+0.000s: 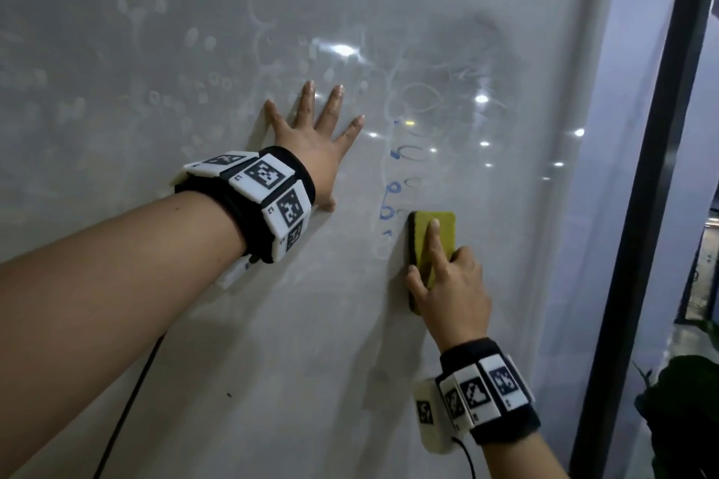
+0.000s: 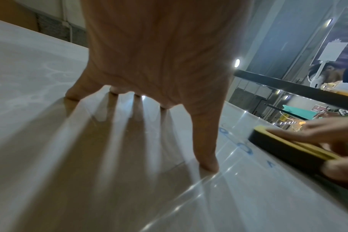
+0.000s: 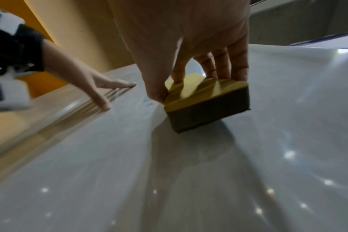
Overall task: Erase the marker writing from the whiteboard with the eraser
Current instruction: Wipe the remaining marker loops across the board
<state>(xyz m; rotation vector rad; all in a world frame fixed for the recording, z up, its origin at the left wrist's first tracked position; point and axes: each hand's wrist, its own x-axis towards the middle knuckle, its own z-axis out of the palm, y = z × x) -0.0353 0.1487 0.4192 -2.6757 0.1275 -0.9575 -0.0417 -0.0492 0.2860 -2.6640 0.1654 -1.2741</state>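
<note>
A yellow-backed eraser [image 1: 441, 224] with a dark felt side lies flat against the whiteboard [image 1: 194, 323]. My right hand [image 1: 447, 280] grips it: thumb on its left edge, index finger stretched along its back, other fingers curled on the right edge. Blue marker writing [image 1: 391, 187] runs in a short column just left of and above the eraser. My left hand [image 1: 311, 136] presses flat on the board, fingers spread, left of the writing. The left wrist view shows the eraser [image 2: 284, 149] beside blue marks [image 2: 246, 147]. The right wrist view shows the eraser [image 3: 205, 100] from behind.
Faint grey smears and ghost traces of older writing cover the upper board [image 1: 420, 97]. A dark vertical frame post [image 1: 653, 187] bounds the board on the right. A dark plant [image 1: 684, 412] sits at the lower right. A cable [image 1: 128, 401] hangs from my left wristband.
</note>
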